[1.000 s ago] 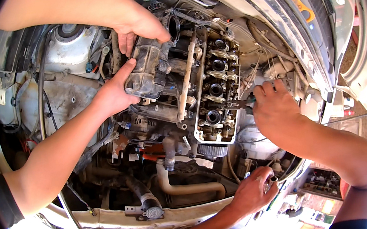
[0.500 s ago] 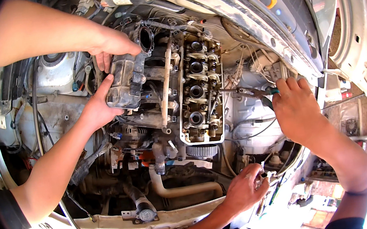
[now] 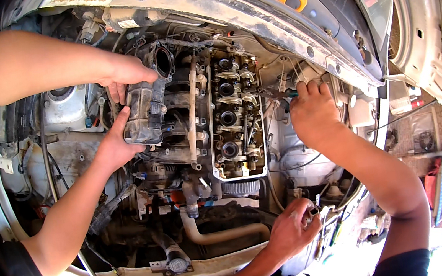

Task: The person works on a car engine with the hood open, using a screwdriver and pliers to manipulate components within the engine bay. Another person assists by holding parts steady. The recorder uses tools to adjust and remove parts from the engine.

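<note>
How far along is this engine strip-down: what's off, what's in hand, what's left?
Done: valve cover off, cylinder head rockers exposed. In hand: a co-worker's hands grip the grey manifold; your right hand holds a teal-handled tool beside the head, your left hand pinches a small metal part. Left: the head sits in the bay, tan hose attached below.

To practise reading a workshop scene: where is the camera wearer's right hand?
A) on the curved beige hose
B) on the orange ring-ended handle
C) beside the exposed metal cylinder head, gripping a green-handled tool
C: the right hand is closed on the green-handled tool, just right of the exposed metal cylinder head.
</note>
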{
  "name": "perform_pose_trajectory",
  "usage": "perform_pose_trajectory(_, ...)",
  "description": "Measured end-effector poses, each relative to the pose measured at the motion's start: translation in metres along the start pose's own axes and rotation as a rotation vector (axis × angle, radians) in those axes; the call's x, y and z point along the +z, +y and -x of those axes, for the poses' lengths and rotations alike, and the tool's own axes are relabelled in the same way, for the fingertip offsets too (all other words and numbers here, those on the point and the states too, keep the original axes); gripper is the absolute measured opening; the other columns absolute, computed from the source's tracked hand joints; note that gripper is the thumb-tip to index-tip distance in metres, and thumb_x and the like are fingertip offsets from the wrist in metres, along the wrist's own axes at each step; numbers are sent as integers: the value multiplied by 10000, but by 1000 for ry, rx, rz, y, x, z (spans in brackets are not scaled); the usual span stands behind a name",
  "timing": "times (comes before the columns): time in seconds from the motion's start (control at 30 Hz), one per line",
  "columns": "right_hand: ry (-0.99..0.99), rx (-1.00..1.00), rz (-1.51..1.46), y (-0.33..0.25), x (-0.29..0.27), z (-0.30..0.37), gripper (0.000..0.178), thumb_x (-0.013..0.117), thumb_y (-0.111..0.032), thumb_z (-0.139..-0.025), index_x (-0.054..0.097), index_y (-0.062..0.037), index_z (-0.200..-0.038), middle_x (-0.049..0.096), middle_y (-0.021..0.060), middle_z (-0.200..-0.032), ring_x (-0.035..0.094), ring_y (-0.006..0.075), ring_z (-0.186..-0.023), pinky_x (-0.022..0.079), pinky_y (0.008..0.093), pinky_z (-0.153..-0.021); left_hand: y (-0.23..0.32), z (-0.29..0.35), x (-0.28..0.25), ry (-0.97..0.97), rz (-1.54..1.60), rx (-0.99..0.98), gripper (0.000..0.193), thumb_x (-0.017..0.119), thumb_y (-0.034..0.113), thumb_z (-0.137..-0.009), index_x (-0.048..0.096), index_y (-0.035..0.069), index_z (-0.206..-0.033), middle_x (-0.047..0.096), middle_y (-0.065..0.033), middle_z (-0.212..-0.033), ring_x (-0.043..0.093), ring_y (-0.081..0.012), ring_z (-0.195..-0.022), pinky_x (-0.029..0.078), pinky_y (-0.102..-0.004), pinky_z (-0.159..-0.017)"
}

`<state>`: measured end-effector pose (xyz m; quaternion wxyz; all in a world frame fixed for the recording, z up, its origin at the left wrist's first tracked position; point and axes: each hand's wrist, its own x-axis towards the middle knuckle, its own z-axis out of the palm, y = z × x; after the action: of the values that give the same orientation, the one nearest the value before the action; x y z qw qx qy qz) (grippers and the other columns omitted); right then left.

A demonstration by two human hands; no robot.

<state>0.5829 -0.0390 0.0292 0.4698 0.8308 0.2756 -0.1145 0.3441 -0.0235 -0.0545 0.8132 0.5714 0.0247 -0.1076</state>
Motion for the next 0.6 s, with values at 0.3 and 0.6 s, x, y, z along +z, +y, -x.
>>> perform_pose_trajectory(0.3,-72,-132,-3,-14,11,16,373,618,-173,-999,735,1,-1308,610,134,-1328,518,303,-1302,385,458,-1094,-3,0,2,-9,-41,10,321,782,238,-953,646,19,-1144,652,-110,-873,656,-207,-693,538,-378,-647)
perform_pose_trajectory(0.6,108,-59,-342,13,50,42,335,700,-142,-830,755,11,-1123,620,171,-1283,579,334,-1235,453,447,-1061,-3,-1,2,11,-98,16,288,782,205,-946,654,18,-1125,656,-105,-894,641,-200,-680,527,-375,-639)
